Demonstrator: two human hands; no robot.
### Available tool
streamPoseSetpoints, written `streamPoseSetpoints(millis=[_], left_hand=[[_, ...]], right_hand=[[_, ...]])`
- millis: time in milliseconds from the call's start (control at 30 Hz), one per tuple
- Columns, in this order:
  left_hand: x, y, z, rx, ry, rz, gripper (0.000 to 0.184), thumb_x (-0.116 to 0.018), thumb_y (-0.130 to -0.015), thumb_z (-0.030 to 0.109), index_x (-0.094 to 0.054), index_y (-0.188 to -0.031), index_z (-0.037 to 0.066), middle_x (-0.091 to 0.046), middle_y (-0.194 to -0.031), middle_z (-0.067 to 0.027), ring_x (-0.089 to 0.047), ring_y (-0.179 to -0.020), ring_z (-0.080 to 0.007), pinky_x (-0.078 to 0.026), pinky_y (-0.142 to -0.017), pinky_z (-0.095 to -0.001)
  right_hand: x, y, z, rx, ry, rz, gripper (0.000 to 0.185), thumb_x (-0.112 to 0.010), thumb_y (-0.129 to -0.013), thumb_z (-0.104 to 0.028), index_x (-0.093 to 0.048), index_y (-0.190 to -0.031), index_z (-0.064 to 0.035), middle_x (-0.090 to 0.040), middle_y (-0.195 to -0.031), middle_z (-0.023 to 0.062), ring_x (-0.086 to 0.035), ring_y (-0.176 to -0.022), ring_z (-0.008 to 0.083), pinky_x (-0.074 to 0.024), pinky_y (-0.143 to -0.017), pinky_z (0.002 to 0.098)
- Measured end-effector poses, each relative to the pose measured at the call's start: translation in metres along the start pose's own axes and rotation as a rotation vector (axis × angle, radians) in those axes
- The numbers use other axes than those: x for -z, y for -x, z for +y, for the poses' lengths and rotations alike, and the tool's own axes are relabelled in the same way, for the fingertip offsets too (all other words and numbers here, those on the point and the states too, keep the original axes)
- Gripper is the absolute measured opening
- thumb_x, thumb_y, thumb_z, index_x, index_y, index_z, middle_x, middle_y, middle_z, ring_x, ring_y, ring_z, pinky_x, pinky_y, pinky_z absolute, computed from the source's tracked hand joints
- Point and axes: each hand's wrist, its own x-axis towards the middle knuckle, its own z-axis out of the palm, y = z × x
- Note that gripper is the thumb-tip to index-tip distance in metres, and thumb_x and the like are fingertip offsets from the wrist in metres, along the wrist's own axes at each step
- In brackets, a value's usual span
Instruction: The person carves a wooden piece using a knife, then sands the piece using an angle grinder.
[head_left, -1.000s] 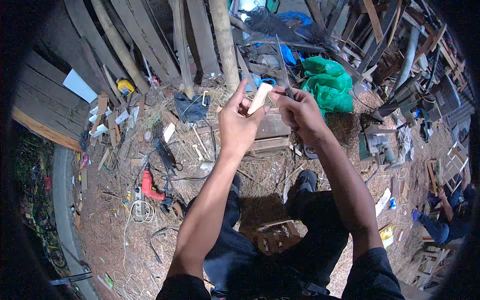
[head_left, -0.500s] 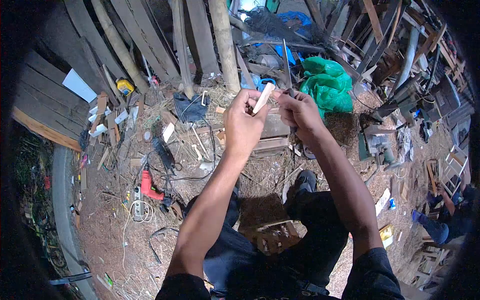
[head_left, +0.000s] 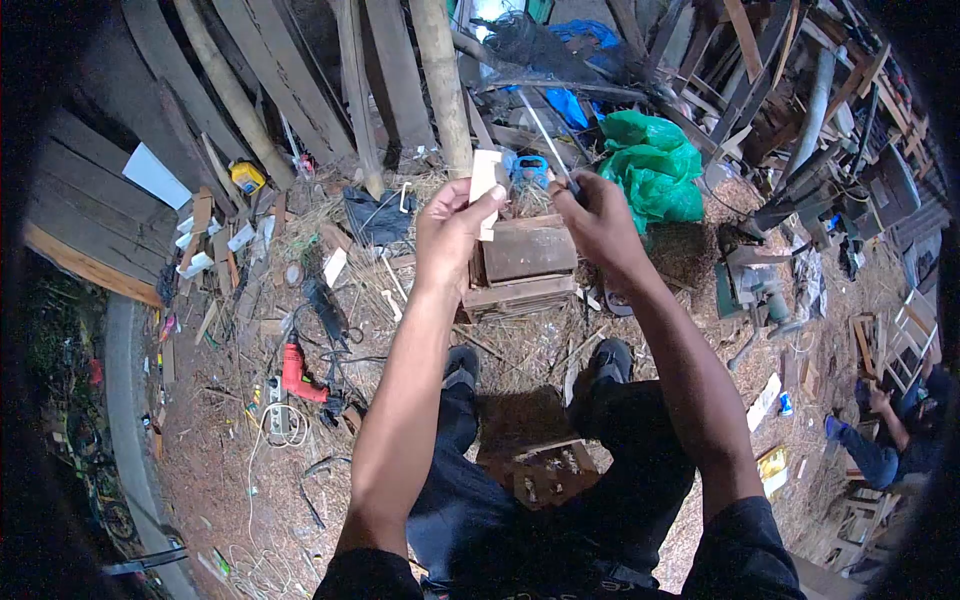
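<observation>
In my left hand (head_left: 453, 225) is a small pale piece of wood (head_left: 487, 172), pinched upright between thumb and fingers, its broad face toward me. My right hand (head_left: 602, 218) is closed around the handle of a long-bladed knife (head_left: 544, 128), whose blade points up and to the left. A gap separates the blade from the wood. Below and between both hands sits a low brown wooden block (head_left: 530, 250) on stacked boards. The knife's handle is mostly hidden by my fingers.
A red power drill (head_left: 298, 372) lies by a power strip (head_left: 277, 410) with cords at left. Green plastic sheeting (head_left: 652, 165) is beyond my right hand. Planks (head_left: 290, 80) lean at the back. Another person (head_left: 895, 425) sits at far right. Wood shavings cover the ground.
The wood piece has turned from slanted and edge-on to upright with its broad face showing. My left hand has shifted left, away from my right, and the knife blade now leans further left.
</observation>
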Motion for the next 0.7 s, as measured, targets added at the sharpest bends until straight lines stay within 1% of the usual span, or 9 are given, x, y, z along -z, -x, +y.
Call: streamPoseSetpoints(millis=[100, 133, 233, 267, 333, 400, 533, 667, 700], left_hand=[[0.001, 0.003, 0.011, 0.169, 0.149, -0.005, 0.026, -0.069, -0.089, 0.018, -0.063, -0.111, 0.004, -0.069, -0.098, -0.0046, -0.060, -0.077, -0.0110, -0.050, -0.073, -0.0270], [0.001, 0.004, 0.011, 0.194, 0.124, 0.019, 0.031, -0.065, -0.093, 0.024, -0.060, -0.117, 0.005, -0.068, -0.105, -0.0043, -0.059, -0.080, -0.0122, -0.049, -0.075, -0.0288], [0.004, -0.001, 0.009, 0.200, 0.257, 0.017, 0.035, -0.060, -0.096, 0.028, -0.057, -0.122, 0.005, -0.066, -0.113, -0.0049, -0.057, -0.087, -0.0130, -0.048, -0.078, -0.0316], [0.006, -0.002, 0.009, 0.183, 0.210, -0.024, 0.041, -0.049, -0.100, 0.035, -0.053, -0.127, 0.005, -0.063, -0.119, -0.0069, -0.056, -0.096, -0.0161, -0.046, -0.081, -0.0338], [0.004, -0.002, 0.012, 0.169, 0.323, -0.108, 0.044, -0.044, -0.101, 0.038, -0.052, -0.128, 0.004, -0.062, -0.122, -0.0085, -0.056, -0.098, -0.0179, -0.046, -0.081, -0.0339], [0.002, -0.002, 0.013, 0.166, 0.380, -0.204, 0.049, -0.035, -0.102, 0.042, -0.049, -0.133, 0.006, -0.058, -0.129, -0.0111, -0.055, -0.107, -0.0216, -0.047, -0.084, -0.0364], [-0.005, 0.002, 0.009, 0.084, 0.406, -0.270, 0.052, -0.036, -0.102, 0.045, -0.040, -0.142, 0.012, -0.056, -0.128, -0.0124, -0.055, -0.115, -0.0245, -0.047, -0.091, -0.0410], [-0.014, 0.003, 0.006, 0.053, 0.332, -0.291, 0.056, -0.035, -0.100, 0.051, -0.037, -0.144, 0.015, -0.055, -0.128, -0.0123, -0.058, -0.110, -0.0246, -0.046, -0.090, -0.0403], [-0.016, 0.005, 0.008, 0.060, 0.331, -0.290, 0.055, -0.035, -0.101, 0.050, -0.038, -0.143, 0.014, -0.056, -0.127, -0.0109, -0.058, -0.110, -0.0222, -0.046, -0.089, -0.0379]], right_hand=[[0.005, -0.003, 0.000, -0.051, 0.043, 0.005, 0.024, -0.063, -0.089, -0.020, -0.065, -0.083, 0.0033, -0.052, -0.058, 0.0018, -0.045, -0.055, 0.0076, -0.0379, -0.051, 0.0308], [0.001, -0.002, 0.003, -0.027, -0.030, 0.048, 0.025, -0.065, -0.090, -0.021, -0.065, -0.081, 0.0027, -0.052, -0.059, 0.0018, -0.044, -0.056, 0.0078, -0.0365, -0.051, 0.0316], [-0.012, -0.001, 0.000, 0.228, -0.126, 0.242, 0.027, -0.066, -0.091, -0.023, -0.065, -0.083, 0.0036, -0.055, -0.063, 0.0016, -0.045, -0.061, 0.0062, -0.0383, -0.054, 0.0290], [-0.011, 0.000, -0.002, 0.149, -0.136, 0.192, 0.027, -0.066, -0.091, -0.022, -0.066, -0.084, 0.0038, -0.057, -0.066, 0.0016, -0.047, -0.063, 0.0058, -0.0399, -0.057, 0.0280], [-0.007, 0.003, -0.010, -0.009, -0.155, 0.090, 0.027, -0.065, -0.092, -0.022, -0.066, -0.088, 0.0042, -0.062, -0.071, 0.0016, -0.051, -0.068, 0.0051, -0.0430, -0.062, 0.0261], [-0.010, 0.005, -0.013, -0.009, -0.247, 0.052, 0.027, -0.067, -0.092, -0.023, -0.067, -0.091, 0.0039, -0.064, -0.076, 0.0012, -0.053, -0.072, 0.0051, -0.0446, -0.065, 0.0248], [-0.020, 0.016, -0.028, -0.047, -0.369, 0.019, 0.027, -0.070, -0.090, -0.024, -0.069, -0.095, 0.0023, -0.066, -0.082, 0.0008, -0.056, -0.074, 0.0058, -0.0458, -0.066, 0.0241], [-0.033, 0.016, -0.020, 0.028, -0.479, -0.064, 0.023, -0.074, -0.087, -0.018, -0.068, -0.098, 0.0014, -0.068, -0.085, 0.0020, -0.060, -0.076, 0.0064, -0.0485, -0.068, 0.0242], [-0.033, 0.016, -0.019, 0.013, -0.473, -0.061, 0.022, -0.074, -0.087, -0.018, -0.068, -0.097, 0.0011, -0.068, -0.084, 0.0019, -0.060, -0.076, 0.0064, -0.0486, -0.068, 0.0242]])
